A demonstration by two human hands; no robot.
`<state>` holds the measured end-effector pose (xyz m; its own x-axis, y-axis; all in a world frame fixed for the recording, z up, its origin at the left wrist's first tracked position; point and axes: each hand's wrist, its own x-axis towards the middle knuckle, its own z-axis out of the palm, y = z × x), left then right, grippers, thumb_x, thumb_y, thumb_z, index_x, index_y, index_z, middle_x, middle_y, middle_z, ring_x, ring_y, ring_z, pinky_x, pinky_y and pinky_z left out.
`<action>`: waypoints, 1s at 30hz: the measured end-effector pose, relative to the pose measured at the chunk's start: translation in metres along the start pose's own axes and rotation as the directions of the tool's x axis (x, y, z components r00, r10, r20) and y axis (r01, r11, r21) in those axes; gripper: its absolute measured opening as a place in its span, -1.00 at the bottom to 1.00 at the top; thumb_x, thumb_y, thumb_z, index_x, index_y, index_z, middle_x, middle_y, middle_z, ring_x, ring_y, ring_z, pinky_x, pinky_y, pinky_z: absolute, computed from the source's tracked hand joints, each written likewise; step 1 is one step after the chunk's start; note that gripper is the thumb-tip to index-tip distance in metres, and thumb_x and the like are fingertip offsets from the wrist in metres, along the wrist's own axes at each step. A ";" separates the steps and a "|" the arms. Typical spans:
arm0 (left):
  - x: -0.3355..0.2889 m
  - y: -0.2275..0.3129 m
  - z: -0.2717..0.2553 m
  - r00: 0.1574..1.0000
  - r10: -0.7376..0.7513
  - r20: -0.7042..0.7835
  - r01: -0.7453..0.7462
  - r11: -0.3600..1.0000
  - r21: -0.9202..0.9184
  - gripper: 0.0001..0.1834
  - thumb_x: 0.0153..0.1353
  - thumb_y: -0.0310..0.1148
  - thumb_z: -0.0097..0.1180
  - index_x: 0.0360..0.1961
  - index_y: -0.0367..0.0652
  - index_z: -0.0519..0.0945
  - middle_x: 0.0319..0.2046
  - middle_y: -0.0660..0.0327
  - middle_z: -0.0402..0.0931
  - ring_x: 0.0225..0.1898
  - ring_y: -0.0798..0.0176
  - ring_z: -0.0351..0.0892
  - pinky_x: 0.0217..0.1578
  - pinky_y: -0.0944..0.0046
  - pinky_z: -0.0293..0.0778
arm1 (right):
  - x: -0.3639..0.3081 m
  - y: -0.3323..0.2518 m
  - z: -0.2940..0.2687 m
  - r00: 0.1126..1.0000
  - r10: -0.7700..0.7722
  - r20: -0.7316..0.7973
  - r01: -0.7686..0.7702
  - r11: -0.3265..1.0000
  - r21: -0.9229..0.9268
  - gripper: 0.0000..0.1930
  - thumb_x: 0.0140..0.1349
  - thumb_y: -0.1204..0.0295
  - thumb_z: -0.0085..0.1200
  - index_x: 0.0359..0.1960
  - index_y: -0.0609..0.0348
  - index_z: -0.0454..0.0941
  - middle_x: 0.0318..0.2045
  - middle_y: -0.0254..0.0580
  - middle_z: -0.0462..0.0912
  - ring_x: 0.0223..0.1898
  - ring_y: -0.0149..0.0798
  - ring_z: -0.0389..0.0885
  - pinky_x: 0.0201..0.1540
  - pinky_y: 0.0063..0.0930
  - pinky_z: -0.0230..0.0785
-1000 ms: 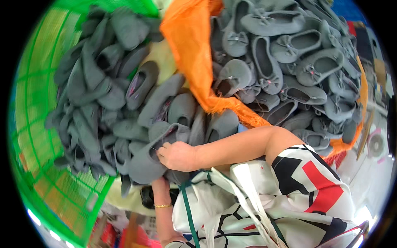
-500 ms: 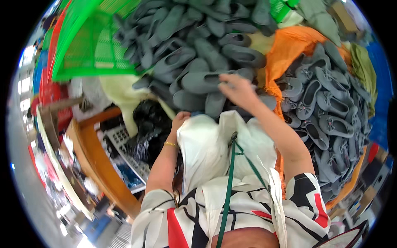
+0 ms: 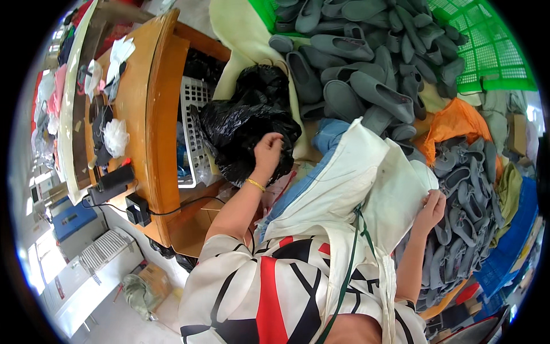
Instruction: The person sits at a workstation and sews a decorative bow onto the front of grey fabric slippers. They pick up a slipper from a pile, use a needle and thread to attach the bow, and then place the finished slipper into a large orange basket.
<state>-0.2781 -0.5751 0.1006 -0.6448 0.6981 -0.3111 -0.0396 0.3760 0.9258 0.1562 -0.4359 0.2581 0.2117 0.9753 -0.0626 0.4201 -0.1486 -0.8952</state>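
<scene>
My left hand [image 3: 268,155] is over a crumpled black plastic bag [image 3: 243,117], its fingers curled together. Whatever it may hold is too small or hidden to make out. At the right edge of the white apron [image 3: 349,172] over my lap, my right hand [image 3: 433,209] is closed, with the cloth edge at its fingertips. Beyond my knees lies a heap of dark grey slip-on shoes [image 3: 381,92]. More grey shoes, some with small bows, fill a pile [image 3: 458,206] beside my right arm.
A green plastic basket [image 3: 492,51] stands behind the shoe heap. Orange cloth [image 3: 458,123] lies between the two piles. On my left are a wooden desk [image 3: 163,114] holding odds and ends, a white slotted crate [image 3: 188,132] and a trailing black cable [image 3: 183,205].
The view has swung left. My right hand has left the shoe heap and come back to the apron's right side. My left hand has moved from beside my knee to over the black bag.
</scene>
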 end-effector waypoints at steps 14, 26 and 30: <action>0.160 -0.159 -0.179 0.971 0.008 -0.241 0.172 0.678 0.715 -0.68 0.18 -0.13 0.14 -0.19 -0.12 0.68 -0.23 0.08 0.67 -0.14 0.12 0.62 -0.09 0.04 0.47 | 0.002 -0.019 0.047 0.909 -0.372 0.189 0.417 0.811 -0.411 -0.87 0.38 0.53 0.01 -0.35 0.31 0.49 -0.44 -0.27 0.47 -0.38 -0.36 0.39 -0.26 -0.52 0.29; 0.101 -0.138 -0.107 0.915 -0.361 0.183 -0.051 0.346 0.937 -0.24 0.09 -0.17 0.26 0.30 -0.20 0.32 0.31 -0.11 0.25 0.30 -0.17 0.28 0.25 0.01 0.34 | 0.002 -0.021 0.048 0.915 -0.329 0.233 0.403 0.753 -0.520 -0.86 0.41 0.47 0.01 -0.30 0.28 0.51 -0.38 -0.25 0.48 -0.37 -0.37 0.40 -0.27 -0.52 0.28; 0.082 -0.180 -0.087 0.906 -0.406 0.118 -0.008 0.262 0.965 -0.14 0.08 -0.12 0.29 0.34 -0.28 0.23 0.39 -0.11 0.11 0.36 -0.19 0.18 0.26 -0.03 0.33 | 0.006 -0.027 0.050 0.908 -0.310 0.283 0.419 0.712 -0.564 -0.87 0.41 0.48 0.00 -0.30 0.27 0.51 -0.38 -0.25 0.47 -0.35 -0.35 0.38 -0.25 -0.49 0.27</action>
<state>-0.3897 -0.6385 -0.0724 -0.4786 0.5516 -0.6831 0.7311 0.6812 0.0379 0.1027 -0.4177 0.2596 -0.1875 0.9776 0.0960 0.8853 0.2105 -0.4146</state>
